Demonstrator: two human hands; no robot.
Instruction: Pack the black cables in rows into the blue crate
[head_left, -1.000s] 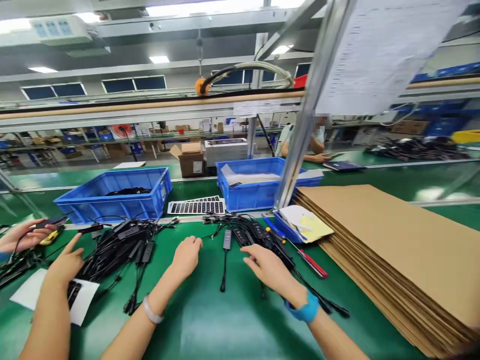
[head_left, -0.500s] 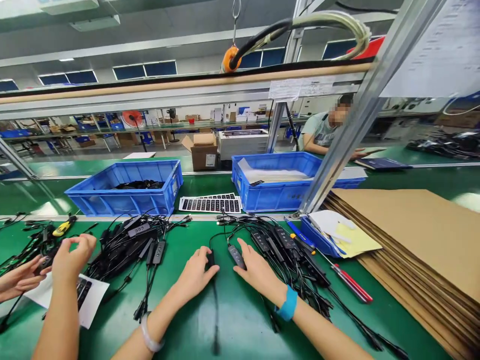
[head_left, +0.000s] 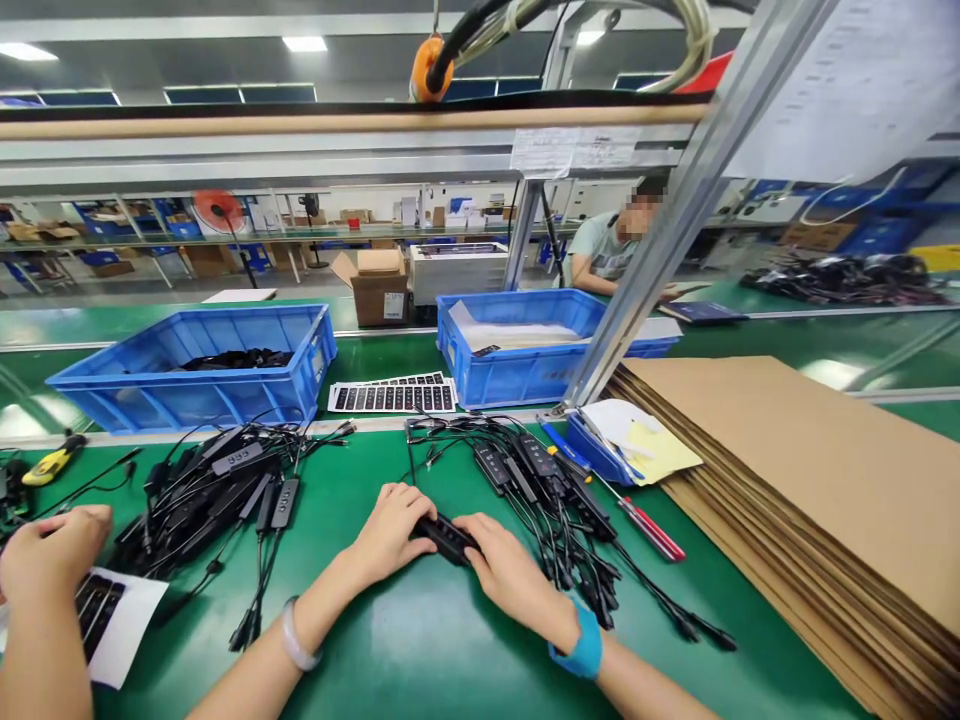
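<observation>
My left hand point(head_left: 391, 530) and my right hand point(head_left: 504, 568) both grip one black inline controller point(head_left: 448, 537) just above the green mat point(head_left: 420, 640), one hand at each end. A pale bangle sits on my left wrist, a blue band on my right. To the right of my hands lies a heap of black cabled controllers point(head_left: 540, 480). A larger heap of the same point(head_left: 217, 490) spreads out to the left.
A co-worker's hand point(head_left: 45, 550) rests at the far left over a label sheet point(head_left: 112, 625). Two blue bins point(head_left: 187, 370) point(head_left: 525, 350) and sticker sheets point(head_left: 394, 397) stand behind. A cardboard stack point(head_left: 810, 480), red screwdriver point(head_left: 651, 528) and small blue tray point(head_left: 600, 450) lie at right.
My hands came together and closed on one controller, which now lies crosswise between them. The co-worker's hands dropped toward the label sheet. The view shifted slightly.
</observation>
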